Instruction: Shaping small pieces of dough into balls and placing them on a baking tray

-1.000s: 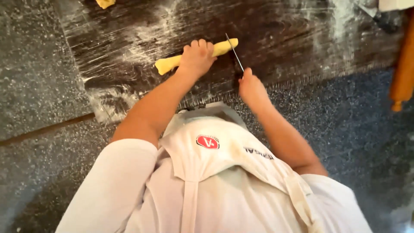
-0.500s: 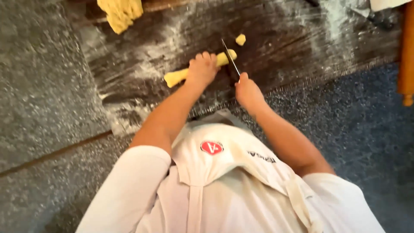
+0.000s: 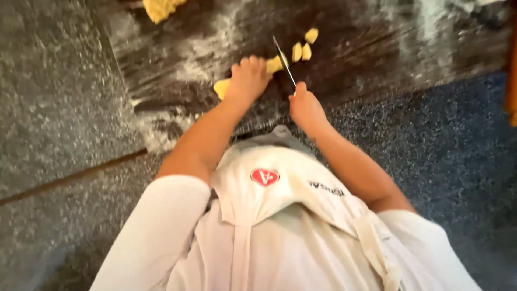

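Observation:
A yellow dough roll [image 3: 222,87] lies on a dark, floured wooden board [image 3: 377,59]. My left hand [image 3: 249,79] presses down on the roll and hides most of it. My right hand [image 3: 305,105] grips a knife [image 3: 284,60] whose blade stands on the roll's right end. Three cut dough pieces [image 3: 304,47] lie just right of the blade.
A lump of yellow dough [image 3: 160,8] sits at the board's far left edge. Flour is spread across the board. Grey speckled stone counter [image 3: 59,124] lies to the left and a dark speckled floor [image 3: 458,140] to the right. An orange-brown wooden object [image 3: 511,81] stands at the right edge.
The knife has cut more pieces off the roll: one lay beside the blade half a second ago, three now. The roll has grown shorter, and my left hand has slid along it.

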